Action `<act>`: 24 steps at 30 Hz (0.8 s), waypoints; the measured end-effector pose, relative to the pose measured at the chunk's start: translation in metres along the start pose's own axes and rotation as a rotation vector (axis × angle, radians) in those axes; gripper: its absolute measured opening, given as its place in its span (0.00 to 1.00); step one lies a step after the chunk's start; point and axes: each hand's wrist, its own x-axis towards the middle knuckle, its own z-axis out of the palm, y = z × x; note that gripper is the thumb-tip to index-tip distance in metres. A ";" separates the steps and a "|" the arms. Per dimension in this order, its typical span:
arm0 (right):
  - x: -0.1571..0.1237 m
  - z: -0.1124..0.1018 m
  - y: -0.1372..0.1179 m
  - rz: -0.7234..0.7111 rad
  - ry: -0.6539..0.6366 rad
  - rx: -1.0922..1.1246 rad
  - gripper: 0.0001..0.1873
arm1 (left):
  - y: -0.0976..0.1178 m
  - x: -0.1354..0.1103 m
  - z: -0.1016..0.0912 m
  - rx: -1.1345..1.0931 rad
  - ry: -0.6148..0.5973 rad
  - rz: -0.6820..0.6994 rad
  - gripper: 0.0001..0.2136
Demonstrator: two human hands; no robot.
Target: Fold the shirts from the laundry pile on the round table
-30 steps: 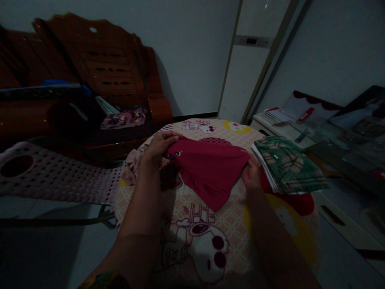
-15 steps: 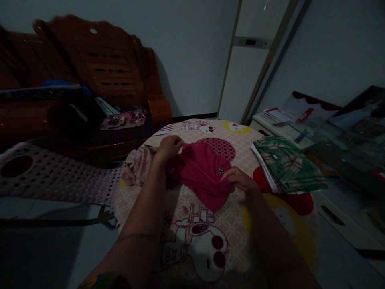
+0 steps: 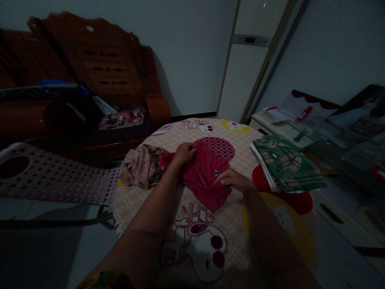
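Note:
A small dark red garment (image 3: pixel 206 178) lies folded on a round table covered with a cartoon-print cloth (image 3: pixel 198 241). My left hand (image 3: pixel 184 153) is closed, gripping the garment's upper left edge. My right hand (image 3: pixel 233 180) rests on the garment's right side with fingers pinched at the fabric near a small badge. A crumpled pinkish patterned cloth (image 3: pixel 142 165) lies just left of the red garment.
A folded green plaid stack (image 3: pixel 287 168) sits at the table's right edge. A white perforated plastic chair (image 3: pixel 51 176) stands to the left, a wooden bench (image 3: pixel 90 80) with clothes behind it. A low cabinet with papers (image 3: pixel 279 118) is at the right.
The red garment was held stretched out between both hands; it has been folded inward and laid down. Both hands moved toward the middle, the left one shifting right.

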 end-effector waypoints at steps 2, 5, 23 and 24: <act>-0.001 -0.002 0.002 -0.014 0.027 0.022 0.16 | -0.003 0.002 -0.008 -0.040 0.023 -0.026 0.11; -0.001 -0.007 0.006 -0.033 0.153 0.132 0.22 | -0.006 0.002 -0.018 -0.091 0.047 -0.083 0.10; 0.019 -0.009 0.023 -0.083 0.816 0.075 0.15 | -0.002 -0.002 -0.034 -0.282 0.189 -0.112 0.07; 0.019 -0.010 0.023 -0.123 0.838 0.115 0.15 | -0.002 -0.002 -0.033 -0.313 0.194 -0.113 0.07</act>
